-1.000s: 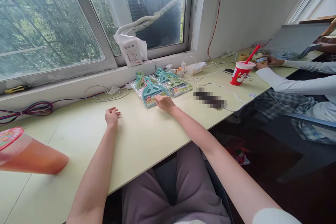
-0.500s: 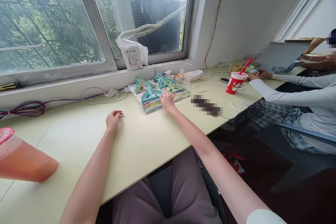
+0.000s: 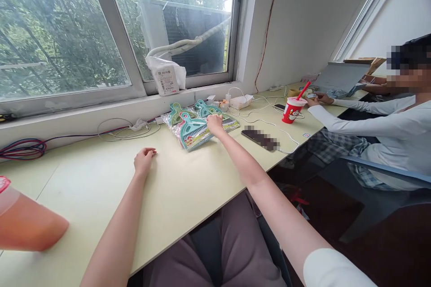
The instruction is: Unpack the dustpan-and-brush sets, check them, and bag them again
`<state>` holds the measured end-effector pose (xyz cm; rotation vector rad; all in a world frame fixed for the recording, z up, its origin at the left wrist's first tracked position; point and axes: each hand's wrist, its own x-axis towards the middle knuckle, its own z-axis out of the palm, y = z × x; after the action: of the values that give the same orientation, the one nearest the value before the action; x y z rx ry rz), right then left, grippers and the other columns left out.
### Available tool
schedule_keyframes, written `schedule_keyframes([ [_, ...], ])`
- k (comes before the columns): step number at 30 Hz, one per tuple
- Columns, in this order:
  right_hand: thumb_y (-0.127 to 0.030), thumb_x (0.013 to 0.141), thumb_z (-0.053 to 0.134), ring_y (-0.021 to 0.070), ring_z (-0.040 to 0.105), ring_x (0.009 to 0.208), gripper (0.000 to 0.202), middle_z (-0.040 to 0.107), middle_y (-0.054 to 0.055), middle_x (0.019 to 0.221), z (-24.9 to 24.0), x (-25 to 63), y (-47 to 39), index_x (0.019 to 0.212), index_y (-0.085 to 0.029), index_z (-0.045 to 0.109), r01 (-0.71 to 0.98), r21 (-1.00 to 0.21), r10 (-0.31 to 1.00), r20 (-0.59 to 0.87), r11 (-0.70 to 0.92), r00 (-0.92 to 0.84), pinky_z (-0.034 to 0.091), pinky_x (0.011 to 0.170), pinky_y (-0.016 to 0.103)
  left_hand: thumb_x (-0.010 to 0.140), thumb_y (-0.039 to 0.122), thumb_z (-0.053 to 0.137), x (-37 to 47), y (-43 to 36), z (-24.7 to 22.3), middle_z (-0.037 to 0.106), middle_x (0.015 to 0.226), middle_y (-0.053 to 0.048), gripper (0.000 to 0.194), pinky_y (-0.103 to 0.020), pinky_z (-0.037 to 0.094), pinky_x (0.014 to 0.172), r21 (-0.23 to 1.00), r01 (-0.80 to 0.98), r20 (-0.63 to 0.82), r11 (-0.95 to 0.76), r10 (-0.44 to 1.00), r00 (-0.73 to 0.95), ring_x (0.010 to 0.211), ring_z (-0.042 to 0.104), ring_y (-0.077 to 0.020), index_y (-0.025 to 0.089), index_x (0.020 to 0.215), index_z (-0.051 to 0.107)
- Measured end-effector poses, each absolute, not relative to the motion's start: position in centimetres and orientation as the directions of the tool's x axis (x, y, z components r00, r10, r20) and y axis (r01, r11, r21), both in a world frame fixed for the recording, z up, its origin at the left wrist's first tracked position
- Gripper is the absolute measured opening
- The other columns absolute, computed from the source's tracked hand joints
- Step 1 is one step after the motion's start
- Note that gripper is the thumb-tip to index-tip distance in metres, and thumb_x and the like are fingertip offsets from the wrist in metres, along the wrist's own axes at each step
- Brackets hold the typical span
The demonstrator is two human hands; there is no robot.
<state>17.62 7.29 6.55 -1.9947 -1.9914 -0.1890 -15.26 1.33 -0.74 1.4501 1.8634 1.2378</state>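
My right hand (image 3: 215, 124) is closed on the near edge of a plastic-wrapped mini dustpan and brush set (image 3: 192, 129), teal with a printed card. This front pack is tilted slightly up from the table. Behind it lie more wrapped sets, a green dustpan (image 3: 175, 114) at the left and a teal one (image 3: 204, 108) at the back. Part of the packs is hidden by my fingers. To the left, my left hand (image 3: 144, 160) rests on the tabletop, fingers loosely curled and slightly apart, holding nothing.
An orange drink cup (image 3: 32, 222) stands at the near left. A phone (image 3: 259, 138) with a cable lies right of the packs, near a red cup (image 3: 293, 110) with a straw. Coiled wires (image 3: 25, 149) run along the wall. A co-worker (image 3: 387, 121) sits at the right.
My right hand has closed on the front pack and its near edge has risen a little. The view has turned slightly right. My left hand stays resting on the table.
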Motion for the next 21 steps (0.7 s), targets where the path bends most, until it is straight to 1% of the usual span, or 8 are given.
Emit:
schedule_keyframes([
  [3,-0.003,0.095,0.037,0.0275,0.062,0.115,0.033,0.07,0.021,0.112,7.2,17.0,6.6,0.111,-0.01,0.065,0.985,-0.172,0.912,0.399,-0.028,0.096,0.043,0.099,0.043,0.076,0.024,0.053,-15.4,1.4,-0.9,0.077,0.092,-0.006,0.021,-0.041,0.048,0.093,0.865,0.502,0.171,0.02,0.928,-0.331,0.098,0.071,-0.027,0.023,0.086,0.071],
  [7,-0.001,0.094,0.033,0.0261,0.07,0.099,0.04,0.071,0.022,0.105,8.9,15.6,5.1,0.128,-0.006,0.053,0.982,-0.189,0.916,0.397,0.02,0.057,0.052,0.084,0.035,0.077,0.034,0.055,-15.0,1.2,-0.7,0.076,0.092,-0.008,0.023,-0.034,0.051,0.082,0.912,0.404,0.194,-0.068,0.94,-0.281,0.085,0.07,-0.0226,0.02,0.089,0.07],
  [10,0.001,0.092,0.036,0.0264,0.071,0.098,0.041,0.071,0.021,0.102,10.2,14.0,3.6,0.13,-0.008,0.05,0.977,-0.204,0.907,0.421,0.068,0.024,0.053,0.079,0.032,0.077,0.055,0.06,-14.0,0.6,0.2,0.075,0.1,-0.012,0.046,-0.033,0.053,0.079,0.961,0.22,0.194,-0.167,0.975,-0.105,0.086,0.069,-0.0221,0.017,0.102,0.069],
  [12,0.0,0.093,0.037,0.0257,0.071,0.097,0.04,0.072,0.018,0.101,10.6,12.7,2.7,0.13,-0.01,0.049,0.964,-0.244,0.897,0.442,0.109,0.01,0.053,0.078,0.031,0.075,0.069,0.059,-13.3,0.1,1.0,0.074,0.105,-0.014,0.062,-0.034,0.054,0.082,0.983,0.088,0.156,-0.158,0.987,0.039,0.091,0.07,-0.0231,0.016,0.108,0.067],
  [14,-0.001,0.095,0.036,0.025,0.071,0.095,0.037,0.072,0.016,0.1,10.8,11.3,2.1,0.128,-0.012,0.049,0.942,-0.293,0.889,0.458,0.163,-0.011,0.053,0.076,0.03,0.075,0.074,0.057,-12.9,-0.3,1.6,0.073,0.11,-0.014,0.069,-0.035,0.055,0.085,0.993,-0.012,0.118,-0.118,0.987,0.105,0.095,0.07,-0.0229,0.017,0.113,0.064],
  [16,-0.002,0.096,0.034,0.0239,0.071,0.093,0.035,0.072,0.014,0.1,10.5,10.0,2.0,0.125,-0.012,0.049,0.914,-0.349,0.882,0.471,0.206,-0.019,0.051,0.074,0.029,0.075,0.071,0.061,-13.1,-0.6,2.1,0.072,0.114,-0.012,0.066,-0.036,0.057,0.084,0.994,-0.062,0.101,-0.096,0.991,0.091,0.094,0.072,-0.0217,0.02,0.118,0.06],
  [18,-0.003,0.099,0.031,0.0225,0.07,0.091,0.032,0.072,0.013,0.1,9.9,8.8,2.0,0.123,-0.013,0.05,0.882,-0.407,0.882,0.471,0.238,-0.02,0.05,0.073,0.028,0.074,0.063,0.07,-13.8,-0.7,2.1,0.073,0.112,-0.01,0.061,-0.035,0.058,0.078,0.994,-0.073,0.083,-0.077,0.994,0.074,0.091,0.073,-0.022,0.022,0.118,0.059],
  [21,-0.012,0.103,0.03,0.0219,0.069,0.093,0.028,0.071,0.012,0.103,8.0,7.5,1.8,0.121,-0.015,0.051,0.851,-0.439,0.873,0.485,0.289,-0.046,0.05,0.074,0.029,0.069,0.047,0.079,-15.3,-0.5,1.7,0.076,0.098,-0.011,0.047,-0.035,0.06,0.069,0.996,-0.086,0.029,-0.026,0.999,0.038,0.084,0.074,-0.0254,0.018,0.103,0.063],
])
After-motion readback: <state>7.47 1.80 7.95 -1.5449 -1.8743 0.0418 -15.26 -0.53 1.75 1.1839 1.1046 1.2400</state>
